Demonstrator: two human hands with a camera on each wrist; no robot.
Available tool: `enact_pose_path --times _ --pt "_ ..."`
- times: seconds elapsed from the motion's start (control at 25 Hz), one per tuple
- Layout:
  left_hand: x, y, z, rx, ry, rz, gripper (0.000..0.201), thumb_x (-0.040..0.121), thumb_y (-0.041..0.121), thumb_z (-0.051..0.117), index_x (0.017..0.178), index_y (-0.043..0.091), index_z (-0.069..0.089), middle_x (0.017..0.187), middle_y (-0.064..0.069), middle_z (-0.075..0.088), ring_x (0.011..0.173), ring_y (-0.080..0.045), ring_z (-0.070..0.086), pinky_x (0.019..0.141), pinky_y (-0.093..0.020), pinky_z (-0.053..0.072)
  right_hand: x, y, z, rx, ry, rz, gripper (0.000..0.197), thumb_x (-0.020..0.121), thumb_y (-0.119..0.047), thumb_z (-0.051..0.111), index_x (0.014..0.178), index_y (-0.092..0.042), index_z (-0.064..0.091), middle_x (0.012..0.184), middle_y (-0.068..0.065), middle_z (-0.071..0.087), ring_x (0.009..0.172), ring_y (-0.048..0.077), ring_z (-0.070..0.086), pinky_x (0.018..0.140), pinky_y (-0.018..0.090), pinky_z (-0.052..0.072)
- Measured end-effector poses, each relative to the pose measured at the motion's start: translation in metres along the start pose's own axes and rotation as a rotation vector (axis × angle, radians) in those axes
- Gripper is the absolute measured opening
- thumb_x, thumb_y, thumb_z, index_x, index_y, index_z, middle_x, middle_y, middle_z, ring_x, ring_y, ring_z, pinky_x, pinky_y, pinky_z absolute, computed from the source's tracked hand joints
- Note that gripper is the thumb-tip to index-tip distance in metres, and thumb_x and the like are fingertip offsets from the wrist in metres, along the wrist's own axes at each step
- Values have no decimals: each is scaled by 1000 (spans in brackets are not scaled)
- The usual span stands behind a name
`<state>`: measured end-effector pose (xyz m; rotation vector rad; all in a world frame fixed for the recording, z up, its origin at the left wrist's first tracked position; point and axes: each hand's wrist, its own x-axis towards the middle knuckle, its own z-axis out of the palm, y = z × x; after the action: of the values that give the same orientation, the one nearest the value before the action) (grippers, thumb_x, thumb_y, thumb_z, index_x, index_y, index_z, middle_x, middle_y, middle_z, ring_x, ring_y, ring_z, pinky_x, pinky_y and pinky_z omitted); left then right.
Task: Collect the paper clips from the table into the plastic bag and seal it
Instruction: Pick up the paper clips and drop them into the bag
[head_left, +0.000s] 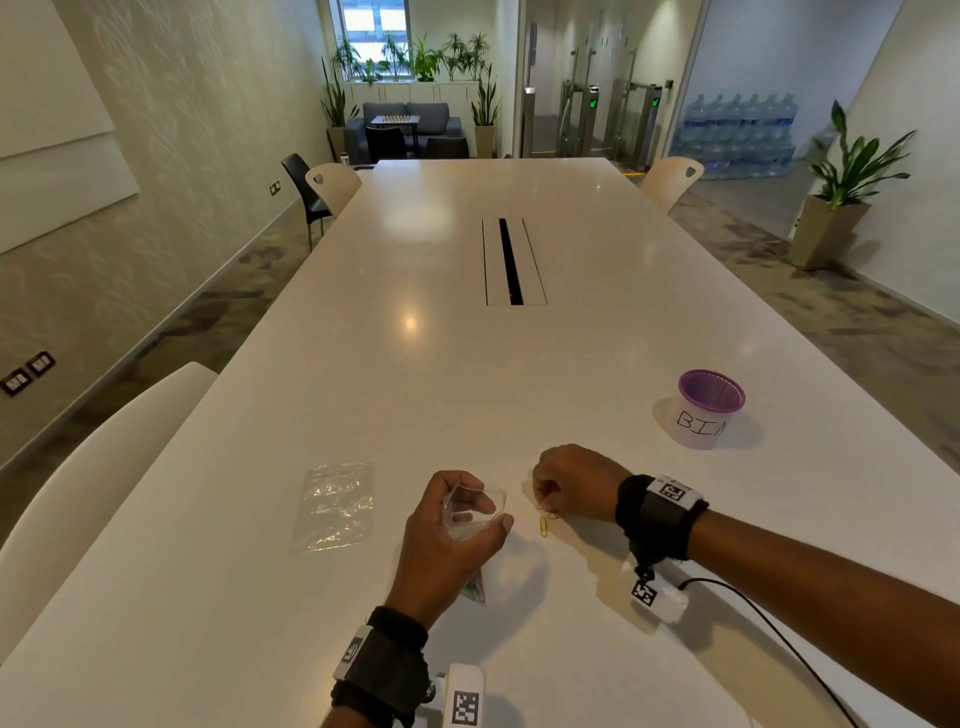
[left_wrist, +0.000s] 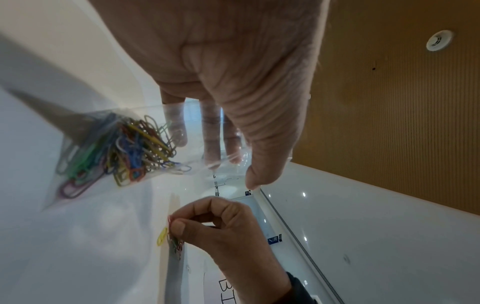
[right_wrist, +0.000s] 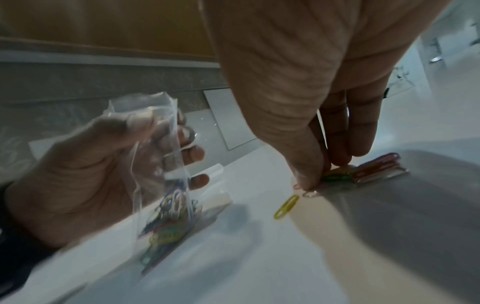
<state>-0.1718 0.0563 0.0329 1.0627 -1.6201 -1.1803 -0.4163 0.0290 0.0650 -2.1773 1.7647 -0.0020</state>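
Observation:
My left hand (head_left: 452, 530) grips a clear plastic bag (head_left: 475, 506) and holds its mouth open, several fingers inside it. Coloured paper clips (left_wrist: 122, 152) fill the bag's bottom, which rests on the white table (head_left: 415, 364). Just right of it, my right hand (head_left: 571, 483) pinches a small bunch of clips (right_wrist: 337, 176) against the tabletop between thumb and fingertips. Several pink and silver clips (right_wrist: 381, 168) lie under those fingers. A loose yellow clip (head_left: 544, 526) (right_wrist: 285, 206) lies between the two hands.
A second, flat plastic bag (head_left: 335, 506) lies on the table to the left. A purple-rimmed cup marked BIN (head_left: 704, 410) stands at the right. A black cable (head_left: 779, 639) runs from my right wrist. White chairs (head_left: 78, 493) stand along the left edge.

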Motion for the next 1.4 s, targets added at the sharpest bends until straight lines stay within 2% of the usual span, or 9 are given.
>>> enact_pose_path --times 0.12,0.2,0.28,0.56,0.68,0.8,0.92,1.2,1.4 --pt "1 0 1 -11 -7 2 41 84 21 91 113 28 62 101 9 76 101 -11 74 96 -34 61 -7 23 -12 59 55 79 23 89 -6 67 109 -17 72 102 -2 61 92 15 57 80 26 49" --pt "1 -1 1 -16 -12 6 42 84 20 92 113 26 63 101 7 77 101 -13 74 96 -35 62 -12 32 -17 45 -24 137 43 85 3 63 123 -16 66 114 3 58 99 19 57 86 30 53" --pt "0 0 3 -17 -17 8 42 84 21 91 114 25 63 101 7 77 102 -14 75 97 -35 61 -15 34 -12 21 -98 161 48 85 5 60 127 -17 63 119 3 54 103 22 58 85 30 54" --pt "2 0 -1 -14 3 21 40 84 21 91 114 24 63 101 7 77 101 -15 74 96 -31 61 -5 13 5 -68 13 70 15 92 -7 59 100 -14 70 99 -2 52 89 20 53 75 28 40" --pt "2 2 0 -20 3 19 40 85 18 91 113 23 63 100 7 77 101 -15 74 97 -30 59 -8 0 10 -48 18 102 18 97 -28 57 109 -16 64 112 7 56 103 29 58 82 36 47" --pt "1 0 1 -8 -8 17 41 85 18 91 114 24 63 100 9 77 101 -13 74 97 -30 59 -22 -9 23 -114 -53 59 31 95 -45 55 117 -24 56 123 8 54 113 32 50 84 40 49" --pt "1 0 1 6 -9 19 40 85 20 91 114 25 63 101 12 76 101 -10 74 96 -29 60 -28 -9 38 -220 -18 -5 28 99 -26 57 126 -22 59 129 8 56 117 33 52 84 39 54" --pt "2 1 5 21 -17 25 41 84 22 92 113 27 63 100 11 76 102 -9 74 93 -24 59 -22 -8 38 -267 61 0 20 95 -5 55 90 -12 73 99 8 64 90 31 63 67 34 46" --pt "2 0 5 37 -16 32 41 85 23 91 113 29 61 102 16 75 102 -8 73 93 -22 60 -26 -20 30 -262 64 8 20 91 4 52 94 -9 68 101 11 65 94 31 62 66 34 37"
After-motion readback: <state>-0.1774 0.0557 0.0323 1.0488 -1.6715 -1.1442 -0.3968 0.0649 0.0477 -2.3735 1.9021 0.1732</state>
